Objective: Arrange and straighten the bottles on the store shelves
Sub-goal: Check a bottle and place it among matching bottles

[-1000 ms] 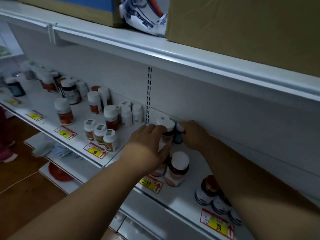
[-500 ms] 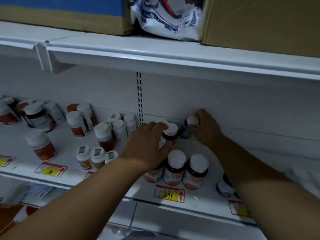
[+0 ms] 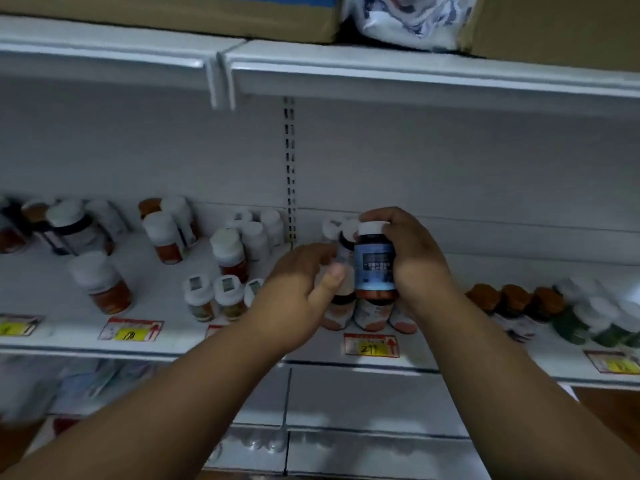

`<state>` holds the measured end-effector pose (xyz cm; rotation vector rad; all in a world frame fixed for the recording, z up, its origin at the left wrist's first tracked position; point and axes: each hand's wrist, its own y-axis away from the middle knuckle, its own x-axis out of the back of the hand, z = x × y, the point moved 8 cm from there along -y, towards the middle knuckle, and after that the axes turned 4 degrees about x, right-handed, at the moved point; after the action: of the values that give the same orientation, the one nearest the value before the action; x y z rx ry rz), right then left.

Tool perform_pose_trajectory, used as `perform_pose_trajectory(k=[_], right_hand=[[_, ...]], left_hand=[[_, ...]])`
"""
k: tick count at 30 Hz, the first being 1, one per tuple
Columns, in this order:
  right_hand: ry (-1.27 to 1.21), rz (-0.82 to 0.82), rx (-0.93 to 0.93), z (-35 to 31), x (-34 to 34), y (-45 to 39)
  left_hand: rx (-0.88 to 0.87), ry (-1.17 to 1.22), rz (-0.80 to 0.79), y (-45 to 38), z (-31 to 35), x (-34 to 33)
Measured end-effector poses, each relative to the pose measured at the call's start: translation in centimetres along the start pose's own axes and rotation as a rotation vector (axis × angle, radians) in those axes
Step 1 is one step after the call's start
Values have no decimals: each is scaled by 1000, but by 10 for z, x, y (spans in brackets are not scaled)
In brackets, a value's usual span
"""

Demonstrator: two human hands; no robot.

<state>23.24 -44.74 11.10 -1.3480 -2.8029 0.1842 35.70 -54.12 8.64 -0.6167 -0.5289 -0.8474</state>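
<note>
My right hand (image 3: pixel 414 258) grips a dark bottle with a blue label and white cap (image 3: pixel 374 261), held upright above the white shelf (image 3: pixel 311 351). My left hand (image 3: pixel 298 292) is just left of it, fingers loosely curled around a white-capped bottle (image 3: pixel 341 251) that is mostly hidden; whether it grips it I cannot tell. Below my hands stand orange-labelled bottles (image 3: pixel 372 313) over a yellow price tag (image 3: pixel 371 345). More white-capped bottles (image 3: pixel 228 252) stand scattered to the left.
Brown-capped bottles (image 3: pixel 512 299) and green bottles (image 3: pixel 595 323) stand at the right. The upper shelf (image 3: pixel 381 67) carries cardboard boxes (image 3: pixel 173 12) and a printed bag (image 3: pixel 408 19). A slotted upright (image 3: pixel 289 168) runs down the back wall. Lower shelves lie beneath.
My right hand has lifted the blue-label bottle from the back of the shelf and brought it forward. The view has swung right and up, showing bottles at the right.
</note>
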Motion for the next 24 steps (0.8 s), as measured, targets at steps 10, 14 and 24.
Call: perform_pose_trajectory(k=[10, 14, 24], right_hand=[[81, -415, 110, 11, -180, 66], [81, -534, 156, 8, -281, 92], [90, -617, 250, 9, -528, 125]], left_hand=[[222, 77, 237, 114, -78, 107], [291, 72, 312, 155, -135, 179], [457, -106, 318, 237, -283, 375]])
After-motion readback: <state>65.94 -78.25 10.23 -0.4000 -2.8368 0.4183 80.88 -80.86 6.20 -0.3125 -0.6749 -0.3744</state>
